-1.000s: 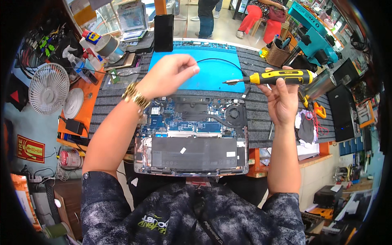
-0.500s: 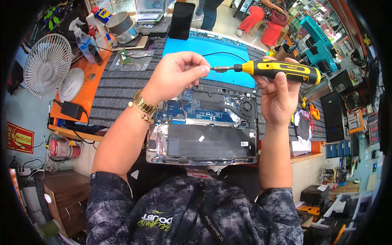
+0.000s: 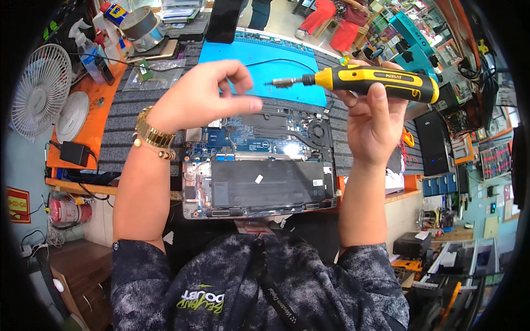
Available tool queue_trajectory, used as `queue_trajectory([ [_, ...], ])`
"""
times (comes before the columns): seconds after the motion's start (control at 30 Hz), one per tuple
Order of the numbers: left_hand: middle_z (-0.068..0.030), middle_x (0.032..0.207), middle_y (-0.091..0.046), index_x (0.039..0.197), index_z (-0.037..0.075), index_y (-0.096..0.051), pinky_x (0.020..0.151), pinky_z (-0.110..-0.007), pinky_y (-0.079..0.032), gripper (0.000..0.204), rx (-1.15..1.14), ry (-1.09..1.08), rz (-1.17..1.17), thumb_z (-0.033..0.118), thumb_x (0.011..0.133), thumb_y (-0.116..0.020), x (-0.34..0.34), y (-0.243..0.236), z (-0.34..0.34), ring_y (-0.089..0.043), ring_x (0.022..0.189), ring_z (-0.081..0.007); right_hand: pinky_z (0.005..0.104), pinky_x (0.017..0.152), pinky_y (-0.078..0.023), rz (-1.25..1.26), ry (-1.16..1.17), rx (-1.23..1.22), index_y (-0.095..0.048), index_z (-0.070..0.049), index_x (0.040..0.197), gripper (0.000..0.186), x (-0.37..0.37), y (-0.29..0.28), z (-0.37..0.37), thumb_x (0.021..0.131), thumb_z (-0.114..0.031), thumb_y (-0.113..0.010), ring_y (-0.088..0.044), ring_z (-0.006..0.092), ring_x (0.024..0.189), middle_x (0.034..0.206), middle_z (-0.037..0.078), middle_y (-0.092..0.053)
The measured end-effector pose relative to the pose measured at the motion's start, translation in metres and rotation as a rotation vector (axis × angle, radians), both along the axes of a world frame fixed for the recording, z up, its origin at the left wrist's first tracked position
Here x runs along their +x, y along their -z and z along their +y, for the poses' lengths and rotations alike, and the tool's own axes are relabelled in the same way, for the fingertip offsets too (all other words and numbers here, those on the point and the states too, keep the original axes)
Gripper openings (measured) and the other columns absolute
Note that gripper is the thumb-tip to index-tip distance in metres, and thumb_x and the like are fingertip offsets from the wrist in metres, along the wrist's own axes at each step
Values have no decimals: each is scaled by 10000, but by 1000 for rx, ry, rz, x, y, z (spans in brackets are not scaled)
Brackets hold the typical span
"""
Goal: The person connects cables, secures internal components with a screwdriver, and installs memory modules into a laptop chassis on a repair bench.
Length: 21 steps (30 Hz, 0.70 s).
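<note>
My right hand (image 3: 375, 121) is wrapped round a yellow and black electric screwdriver (image 3: 381, 81), held level above the laptop with its metal bit pointing left. To the left of the bit hovers my left hand (image 3: 207, 95), its fingers apart and curved, with nothing visible in them. Below both hands lies an opened laptop (image 3: 259, 212), its inside bare. A black battery (image 3: 268, 182) fills its near half, and a blue circuit board (image 3: 237, 140) with a black fan (image 3: 318, 132) its far half. My left hand covers part of the laptop's far left corner.
Behind the laptop lies a blue mat (image 3: 287, 60) with a cable across it; a black phone (image 3: 225, 21) stands at its far left. A white fan (image 3: 47, 91) and a spray bottle (image 3: 88, 55) are at the left. A teal device (image 3: 414, 44) stands far right. Another person sits beyond the bench.
My left hand has let go of the screwdriver's tip and moved left, its fingers opening. The screwdriver stays in my right hand. The whole view has shifted slightly.
</note>
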<state>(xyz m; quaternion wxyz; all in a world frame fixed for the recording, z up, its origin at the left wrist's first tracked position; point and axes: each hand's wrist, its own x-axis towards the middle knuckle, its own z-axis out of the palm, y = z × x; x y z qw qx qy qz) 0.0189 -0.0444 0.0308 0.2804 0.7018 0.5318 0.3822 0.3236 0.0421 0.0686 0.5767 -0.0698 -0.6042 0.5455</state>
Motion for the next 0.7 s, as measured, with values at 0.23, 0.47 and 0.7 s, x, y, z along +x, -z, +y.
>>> queue_trajectory([
  [0.23,-240,1764,-442,1667,166,-552,1342,-665,-279,1170,-54,-107,626,438,656,-1074,5,10,-41,-342,1671,-480,455,1066,-641,-263,-95,76,-469,-10,1553,671,-6,-1,-28,988,22,-829,-769,317,1207,1365,286,-723],
  [0.47,-258,1817,-380,1757,170,-445,1356,-772,-166,1317,-187,-68,756,444,640,-1086,18,9,-46,-294,1708,-495,446,1062,-652,-467,-176,17,-523,7,1481,708,-22,8,-52,894,55,-916,-781,311,1220,1315,240,-755],
  [0.7,-227,1829,-375,1781,165,-395,1365,-762,-182,1336,-207,-109,797,410,666,-1088,26,9,-47,-293,1710,-499,428,1032,-653,-536,-173,-9,-589,14,1418,675,-27,14,-53,862,-7,-970,-794,286,1177,1282,195,-776],
])
